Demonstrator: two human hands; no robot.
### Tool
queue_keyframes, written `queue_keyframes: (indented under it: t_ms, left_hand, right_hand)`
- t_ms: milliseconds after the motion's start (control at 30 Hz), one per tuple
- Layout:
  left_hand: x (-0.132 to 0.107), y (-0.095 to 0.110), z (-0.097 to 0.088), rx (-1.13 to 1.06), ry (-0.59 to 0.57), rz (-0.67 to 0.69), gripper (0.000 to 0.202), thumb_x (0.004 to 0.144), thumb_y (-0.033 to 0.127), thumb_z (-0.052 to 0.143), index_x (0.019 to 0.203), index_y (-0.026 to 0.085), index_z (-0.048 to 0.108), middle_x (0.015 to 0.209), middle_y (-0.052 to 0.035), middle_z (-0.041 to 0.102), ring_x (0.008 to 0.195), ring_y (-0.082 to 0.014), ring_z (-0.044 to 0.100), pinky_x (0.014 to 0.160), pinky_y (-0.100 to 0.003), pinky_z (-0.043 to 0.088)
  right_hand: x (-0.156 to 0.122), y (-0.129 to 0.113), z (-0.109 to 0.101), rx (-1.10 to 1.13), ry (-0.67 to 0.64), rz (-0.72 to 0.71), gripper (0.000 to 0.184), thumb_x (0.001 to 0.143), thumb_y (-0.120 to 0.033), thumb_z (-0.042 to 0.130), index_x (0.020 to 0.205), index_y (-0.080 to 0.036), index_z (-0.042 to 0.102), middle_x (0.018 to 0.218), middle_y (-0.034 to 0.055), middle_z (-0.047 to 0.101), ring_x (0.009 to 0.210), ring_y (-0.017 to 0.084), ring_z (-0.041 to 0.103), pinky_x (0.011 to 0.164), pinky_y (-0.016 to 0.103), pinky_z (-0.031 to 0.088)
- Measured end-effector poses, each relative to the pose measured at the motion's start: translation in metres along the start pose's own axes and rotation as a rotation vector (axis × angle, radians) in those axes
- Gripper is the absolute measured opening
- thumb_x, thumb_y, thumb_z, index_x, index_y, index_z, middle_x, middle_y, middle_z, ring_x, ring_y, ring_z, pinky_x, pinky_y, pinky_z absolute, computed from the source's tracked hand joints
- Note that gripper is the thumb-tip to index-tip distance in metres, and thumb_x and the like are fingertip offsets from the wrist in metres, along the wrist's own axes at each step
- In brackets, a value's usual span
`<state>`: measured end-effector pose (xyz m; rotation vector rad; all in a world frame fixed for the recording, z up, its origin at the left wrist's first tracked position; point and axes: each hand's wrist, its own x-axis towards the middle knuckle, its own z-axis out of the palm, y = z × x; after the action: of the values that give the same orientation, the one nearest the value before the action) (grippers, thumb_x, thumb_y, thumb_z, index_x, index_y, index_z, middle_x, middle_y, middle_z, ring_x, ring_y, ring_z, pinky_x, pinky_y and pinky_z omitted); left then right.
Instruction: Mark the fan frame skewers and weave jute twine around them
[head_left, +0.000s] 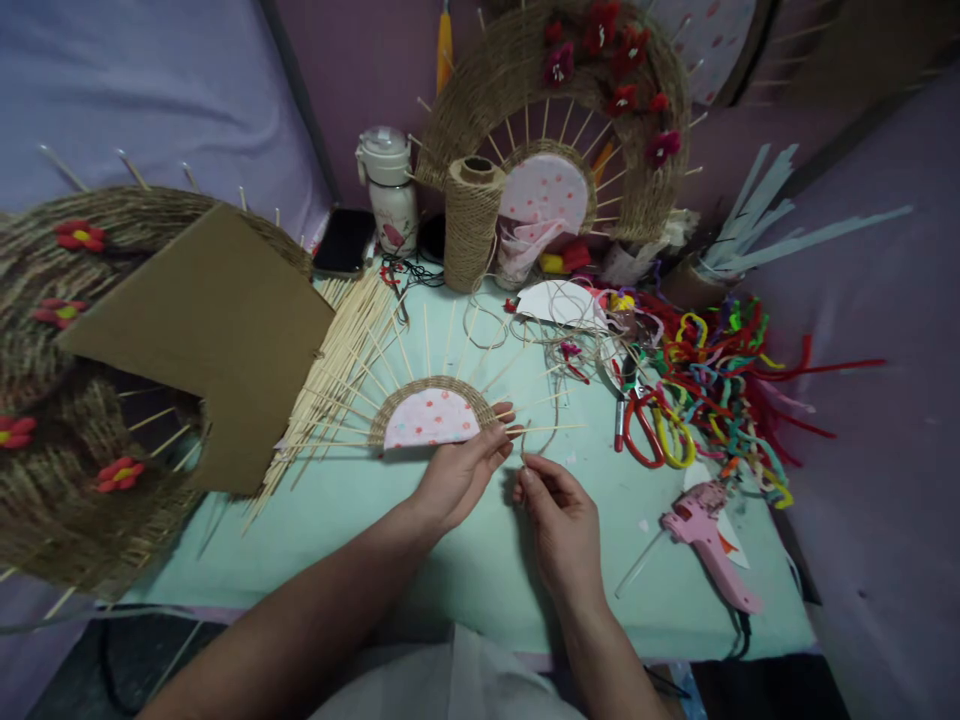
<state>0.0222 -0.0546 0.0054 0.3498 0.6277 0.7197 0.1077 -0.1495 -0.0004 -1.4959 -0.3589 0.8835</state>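
Half-round woven fan [431, 415]: over the surface [469, 595], in front of the twine spool [470, 238]. Left hand [461, 470]: fingers clamped on the fan's right corner. Right hand [562, 520]: fingers pinched on a cord [524, 440]. Hazards, as I judge remotely: slack cord could loosen the weave [442, 383]; hard pulling could bend the thin sticks [427, 340].

The left edge cuts off a large woven piece [45, 255], partly hidden behind brown cardboard [217, 330]; the top edge crops the flowered arch [480, 110]. The left hand [463, 478] covers the small fan's [431, 415] near right corner. The strand's end at the right hand [564, 520] is too small to trace.
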Motion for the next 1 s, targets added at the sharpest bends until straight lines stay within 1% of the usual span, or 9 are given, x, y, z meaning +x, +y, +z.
queue_keyframes:
  t_ms: [133, 333, 467, 700, 867, 1000]
  left_hand:
    - [0.0004, 0.0008, -0.0003, -0.007, 0.002, -0.007, 0.024, 0.075, 0.020, 0.074, 0.098, 0.019, 0.072, 0.102, -0.0053, 0.066, 0.098, -0.0143, 0.061, 0.093, -0.030, 0.042]
    - [0.0006, 0.0013, 0.0010, -0.026, -0.003, 0.006, 0.025, 0.073, 0.019, 0.075, 0.099, 0.018, 0.072, 0.098, -0.0048, 0.067, 0.092, -0.0125, 0.061, 0.091, -0.028, 0.043]
    - [0.0005, 0.0004, -0.0001, -0.019, -0.009, 0.008, 0.024, 0.074, 0.020, 0.074, 0.099, 0.018, 0.072, 0.097, -0.0046, 0.067, 0.093, -0.0127, 0.061, 0.091, -0.028, 0.043]
    - [0.0014, -0.0010, -0.0021, 0.004, -0.026, 0.012, 0.025, 0.075, 0.020, 0.074, 0.100, 0.018, 0.072, 0.098, -0.0056, 0.068, 0.098, -0.0139, 0.060, 0.092, -0.028, 0.041]
    - [0.0003, -0.0001, -0.0008, 0.023, -0.031, -0.015, 0.025, 0.075, 0.021, 0.074, 0.100, 0.017, 0.072, 0.099, -0.0065, 0.068, 0.097, -0.0136, 0.059, 0.084, -0.026, 0.040]
    - [-0.0006, 0.0008, 0.0006, 0.049, -0.018, -0.014, 0.026, 0.075, 0.021, 0.074, 0.101, 0.017, 0.072, 0.097, -0.0069, 0.069, 0.094, -0.0139, 0.059, 0.079, -0.025, 0.038]
  right_hand:
    - [-0.0020, -0.0006, -0.0014, -0.063, 0.008, -0.009, 0.025, 0.073, -0.036, 0.072, 0.090, -0.017, 0.070, 0.063, -0.0016, 0.062, 0.058, 0.013, 0.056, 0.058, 0.027, 0.047]
    - [-0.0004, 0.0029, -0.0035, -0.030, 0.002, 0.004, 0.025, 0.072, -0.036, 0.072, 0.088, -0.017, 0.067, 0.063, -0.0025, 0.061, 0.056, 0.011, 0.055, 0.056, 0.025, 0.046]
    - [0.0006, 0.0048, -0.0025, -0.016, -0.011, 0.013, 0.026, 0.073, -0.037, 0.073, 0.086, -0.017, 0.066, 0.062, -0.0029, 0.060, 0.055, 0.011, 0.054, 0.055, 0.025, 0.046]
    - [0.0029, 0.0033, -0.0015, -0.011, 0.001, 0.011, 0.026, 0.074, -0.039, 0.072, 0.082, -0.017, 0.063, 0.057, -0.0051, 0.055, 0.049, 0.009, 0.049, 0.050, 0.023, 0.041]
    - [0.0034, 0.0008, 0.0017, -0.029, 0.002, -0.010, 0.025, 0.074, -0.038, 0.072, 0.082, -0.017, 0.062, 0.058, -0.0046, 0.056, 0.050, 0.010, 0.050, 0.051, 0.023, 0.042]
    - [0.0029, -0.0011, 0.0023, -0.038, 0.000, -0.012, 0.024, 0.074, -0.039, 0.071, 0.082, -0.017, 0.063, 0.057, -0.0046, 0.055, 0.049, 0.010, 0.050, 0.051, 0.024, 0.042]
